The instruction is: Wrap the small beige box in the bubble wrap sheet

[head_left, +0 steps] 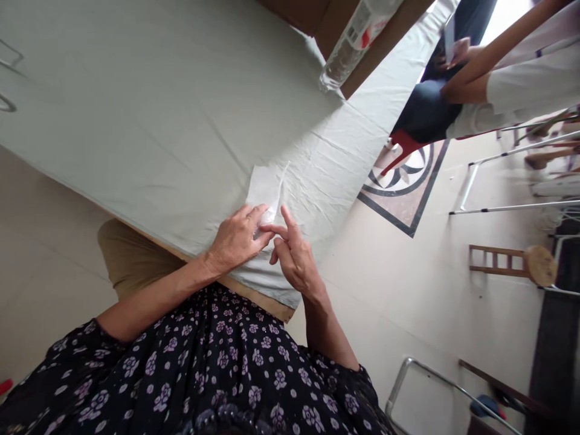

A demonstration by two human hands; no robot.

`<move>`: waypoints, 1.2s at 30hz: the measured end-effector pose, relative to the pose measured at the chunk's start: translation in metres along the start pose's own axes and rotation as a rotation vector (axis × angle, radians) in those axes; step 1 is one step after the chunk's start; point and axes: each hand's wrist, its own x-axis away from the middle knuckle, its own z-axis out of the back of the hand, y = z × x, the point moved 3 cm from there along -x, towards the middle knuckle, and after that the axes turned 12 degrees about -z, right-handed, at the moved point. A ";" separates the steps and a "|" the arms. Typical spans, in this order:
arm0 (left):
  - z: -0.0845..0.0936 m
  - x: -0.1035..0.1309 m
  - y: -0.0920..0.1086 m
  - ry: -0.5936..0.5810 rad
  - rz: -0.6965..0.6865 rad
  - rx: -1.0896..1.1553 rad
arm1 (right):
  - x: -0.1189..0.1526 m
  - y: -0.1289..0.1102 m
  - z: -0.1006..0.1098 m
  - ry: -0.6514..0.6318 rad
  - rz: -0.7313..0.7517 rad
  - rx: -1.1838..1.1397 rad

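Note:
A thin white sheet with a shiny, plastic-like part (265, 186) lies on the cloth near the table's front edge. My left hand (236, 238) rests on its lower end, thumb and fingers closed over the shiny part. Beside it on the right is my right hand (294, 258), its forefinger raised and spread away from the others. Another finger of that hand reaches left to the left hand's fingertips and the sheet's lower end. I cannot tell whether it grips the sheet. Part of the lower end is hidden under my fingers.
A pale green cloth (136, 109) covers the table. A clear plastic bottle (347, 57) lies against a brown box (385, 45) at the back. To the right a seated person (471, 84) holds a phone. A wooden stool (539, 266) and metal frames (471, 181) stand beyond.

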 end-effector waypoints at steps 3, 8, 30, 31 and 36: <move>-0.004 0.001 0.003 0.003 0.003 -0.062 | -0.009 0.006 0.004 -0.064 -0.033 -0.158; -0.005 0.000 0.005 -0.027 0.026 -0.078 | -0.042 0.022 0.028 0.222 -0.129 -0.261; 0.009 -0.012 0.012 -0.279 0.011 -0.250 | -0.151 0.017 0.029 -0.051 -0.141 -0.003; 0.009 -0.013 0.011 -0.277 0.022 -0.241 | -0.150 0.015 0.029 -0.049 -0.114 -0.006; 0.007 -0.013 0.002 -0.213 0.032 -0.148 | -0.121 -0.002 0.031 0.021 0.092 -0.036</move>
